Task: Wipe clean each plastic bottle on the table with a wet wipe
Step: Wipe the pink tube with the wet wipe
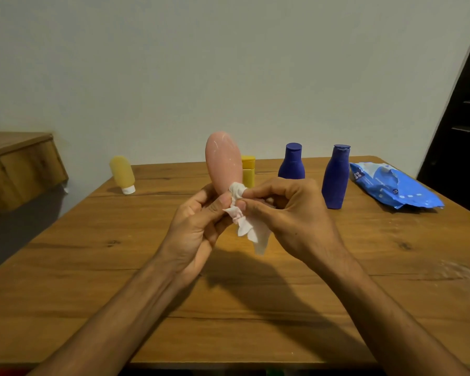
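glossy pink bottle (223,161), crumpled wipe (244,223).

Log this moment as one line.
left hand: grips pink bottle | right hand: pinches wet wipe round its lower end | on table: two blue bottles, two yellow bottles, wipes pack

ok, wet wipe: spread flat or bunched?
Bunched. The wet wipe is twisted against the pink bottle, pinched by the right hand, tail hanging below; the left hand grips the bottle.

L hand (198,226), R hand (291,210): fingers curled, gripping.
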Demonstrator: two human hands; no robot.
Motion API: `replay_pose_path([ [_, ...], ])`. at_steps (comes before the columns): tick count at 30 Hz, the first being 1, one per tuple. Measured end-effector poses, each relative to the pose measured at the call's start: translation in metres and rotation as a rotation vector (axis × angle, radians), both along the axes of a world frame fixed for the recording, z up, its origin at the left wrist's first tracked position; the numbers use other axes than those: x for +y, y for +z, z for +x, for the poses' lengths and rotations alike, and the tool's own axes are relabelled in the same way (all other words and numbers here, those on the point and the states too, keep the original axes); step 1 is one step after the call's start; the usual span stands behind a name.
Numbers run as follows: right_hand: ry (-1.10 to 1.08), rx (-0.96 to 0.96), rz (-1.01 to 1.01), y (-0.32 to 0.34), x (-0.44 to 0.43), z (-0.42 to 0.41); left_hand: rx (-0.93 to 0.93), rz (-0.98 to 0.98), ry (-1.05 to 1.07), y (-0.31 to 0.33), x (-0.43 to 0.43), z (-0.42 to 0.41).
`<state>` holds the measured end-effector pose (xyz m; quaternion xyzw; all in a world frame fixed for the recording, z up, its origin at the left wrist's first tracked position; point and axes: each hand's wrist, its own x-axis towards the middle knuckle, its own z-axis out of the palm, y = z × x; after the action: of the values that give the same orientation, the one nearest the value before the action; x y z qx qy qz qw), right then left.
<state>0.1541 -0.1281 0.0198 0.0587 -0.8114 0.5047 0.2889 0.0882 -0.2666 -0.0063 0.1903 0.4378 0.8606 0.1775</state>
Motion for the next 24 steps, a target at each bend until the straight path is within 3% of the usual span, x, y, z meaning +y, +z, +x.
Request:
replay_pose_path([
  [5,-0.105,0.041,-0.056,-0.0017,0.0034,-0.0021,0.041,-0.034,-0.019,-0.0012,0.001,0.0036],
  [9,-0.033,0.0,-0.016,-0.0005,0.0025,-0.0006,0.036,0.006,-0.031,-0.0025,-0.0002,0.0],
  [16,-0.144,0.112,-0.025,-0.0035,0.0044,-0.0034,0.202,-0.176,-0.042,-0.0047,-0.0023,0.0012],
  [24,-0.119,0.28,0.34,-0.0077,0.0056,-0.0035,0.386,-0.377,-0.024,-0.0041,-0.0051,0.002],
])
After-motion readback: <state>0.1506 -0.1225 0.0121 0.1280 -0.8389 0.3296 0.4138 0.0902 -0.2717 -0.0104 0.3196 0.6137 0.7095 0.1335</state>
